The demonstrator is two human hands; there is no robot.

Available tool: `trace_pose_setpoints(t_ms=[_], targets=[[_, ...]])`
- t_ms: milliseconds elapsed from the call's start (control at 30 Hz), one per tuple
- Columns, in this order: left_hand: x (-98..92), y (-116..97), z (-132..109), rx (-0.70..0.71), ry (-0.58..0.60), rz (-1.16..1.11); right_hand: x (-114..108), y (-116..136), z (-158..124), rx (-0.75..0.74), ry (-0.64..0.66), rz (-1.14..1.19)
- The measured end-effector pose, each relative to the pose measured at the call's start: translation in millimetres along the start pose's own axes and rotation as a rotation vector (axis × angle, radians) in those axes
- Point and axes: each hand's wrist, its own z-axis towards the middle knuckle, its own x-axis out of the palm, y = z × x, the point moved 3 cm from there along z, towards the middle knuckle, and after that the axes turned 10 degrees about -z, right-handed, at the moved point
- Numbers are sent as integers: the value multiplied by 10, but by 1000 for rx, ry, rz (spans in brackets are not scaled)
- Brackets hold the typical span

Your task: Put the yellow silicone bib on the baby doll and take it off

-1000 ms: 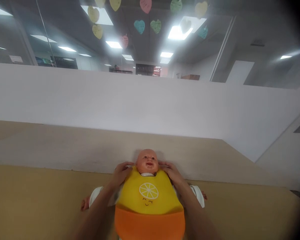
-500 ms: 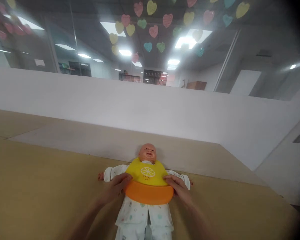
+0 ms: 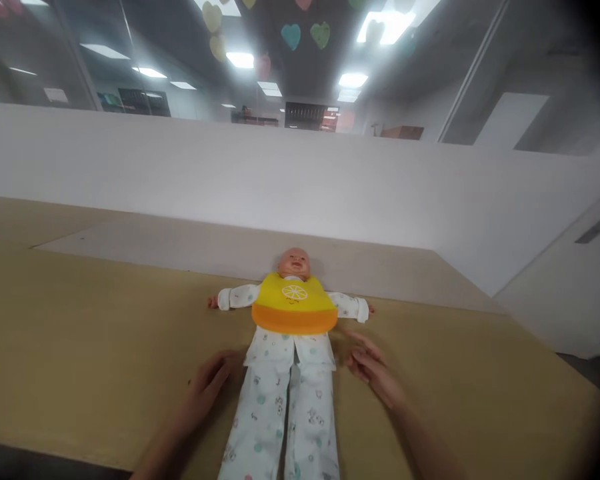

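A baby doll [image 3: 294,263] lies on its back, arms spread wide, in white printed pyjamas [image 3: 265,407]. Over its chest is a yellow bib [image 3: 307,299] with a white citrus slice and a small smiling face on it. An orange pocket [image 3: 294,320] runs along the bib's lower edge. My left hand [image 3: 211,381] is beside the doll's hip on the left, fingers loosely bent and holding nothing. On the other side, my right hand [image 3: 373,369] hovers near the pyjama top's hem, its index finger stretched out, also holding nothing.
The doll rests on a tan tabletop [image 3: 105,333] with a paler strip [image 3: 180,247] behind its head. A white wall [image 3: 230,173] rises at the back, below glass panes with heart-shaped paper notes [image 3: 291,37]. The table's front edge shows at lower left.
Both hands have let go of the bib's sides and drawn back toward me, apart from the doll. The view has tilted down, showing more of the doll's legs.
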Motion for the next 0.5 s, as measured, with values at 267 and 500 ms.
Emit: trace_pose_setpoints(t_ms=[267,500], targets=[[80,86,-17,145,-8,62,42,-59,-20,-28,-175,2],[22,82,-22,98,23,84,151,51,-139,-88,-102,-53]])
